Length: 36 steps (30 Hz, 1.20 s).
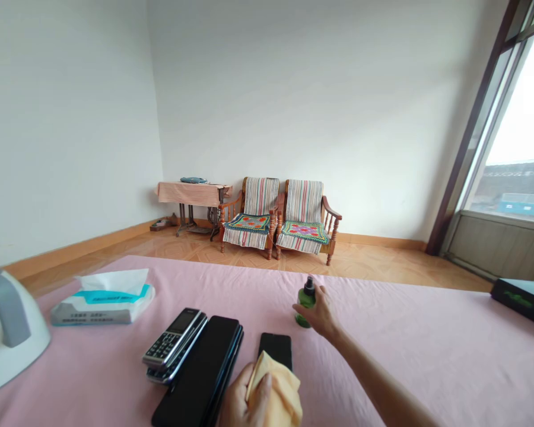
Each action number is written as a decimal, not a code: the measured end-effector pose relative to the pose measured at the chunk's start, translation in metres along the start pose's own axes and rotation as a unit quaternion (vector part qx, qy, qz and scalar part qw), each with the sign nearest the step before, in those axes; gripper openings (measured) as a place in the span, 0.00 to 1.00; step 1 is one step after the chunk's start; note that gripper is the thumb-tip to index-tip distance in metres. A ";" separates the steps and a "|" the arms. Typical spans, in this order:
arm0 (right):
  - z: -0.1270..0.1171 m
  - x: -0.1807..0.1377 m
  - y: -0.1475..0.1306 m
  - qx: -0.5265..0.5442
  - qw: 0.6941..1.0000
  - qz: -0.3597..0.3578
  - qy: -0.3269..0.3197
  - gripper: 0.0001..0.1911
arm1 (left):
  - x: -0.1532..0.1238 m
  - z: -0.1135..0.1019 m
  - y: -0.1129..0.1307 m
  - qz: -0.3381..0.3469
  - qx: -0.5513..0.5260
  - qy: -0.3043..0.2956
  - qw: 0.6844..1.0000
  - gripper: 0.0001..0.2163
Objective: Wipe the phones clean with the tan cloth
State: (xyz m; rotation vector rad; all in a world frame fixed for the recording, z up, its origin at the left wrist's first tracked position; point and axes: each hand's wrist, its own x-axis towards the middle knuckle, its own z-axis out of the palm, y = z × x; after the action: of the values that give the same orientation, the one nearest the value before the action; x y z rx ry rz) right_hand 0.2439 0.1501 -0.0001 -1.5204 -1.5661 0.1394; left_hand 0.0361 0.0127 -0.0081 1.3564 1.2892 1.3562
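My left hand point(244, 398) is closed around a yellow cloth point(279, 394) at the bottom of the view. Just beyond the cloth lies a black smartphone point(276, 348), its lower part covered by it. My right hand point(323, 313) wraps round a small green spray bottle point(301, 318) with a black top, upright on the pink tablecloth. Left of my left hand are stacked black smartphones point(204, 362), and beside them a stack of keypad phones point(175, 338).
A tissue pack point(102, 299) lies on the pink tablecloth point(351, 373) at the left, near a white appliance with a grey handle point(9, 308). A black box point(523, 302) sits at the right edge. Two wooden armchairs point(302, 204) and a cloth-covered sewing table point(189, 194) stand by the wall.
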 end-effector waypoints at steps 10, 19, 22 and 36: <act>-0.101 -0.116 -0.032 -0.085 0.996 0.015 -0.002 0.15 | -0.006 0.001 0.013 -0.007 -0.017 -0.040 0.999 0.20; -0.112 -0.160 -0.026 0.016 0.999 0.007 -0.027 0.35 | -0.010 0.000 0.018 0.004 -0.003 -0.037 0.999 0.18; -0.117 -0.157 -0.019 0.080 0.995 -0.044 -0.038 0.40 | -0.014 0.001 0.023 0.012 0.000 -0.043 0.999 0.18; -0.094 -0.158 -0.011 -0.008 0.984 -0.126 0.123 0.32 | -0.026 0.035 0.031 -0.092 -0.163 -0.117 0.975 0.20</act>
State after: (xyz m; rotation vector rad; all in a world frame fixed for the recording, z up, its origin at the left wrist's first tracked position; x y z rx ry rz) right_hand 0.2682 -0.0315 -0.0209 -1.2836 -1.5461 -0.1992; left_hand 0.0765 -0.0134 0.0149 1.1039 0.9606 1.1806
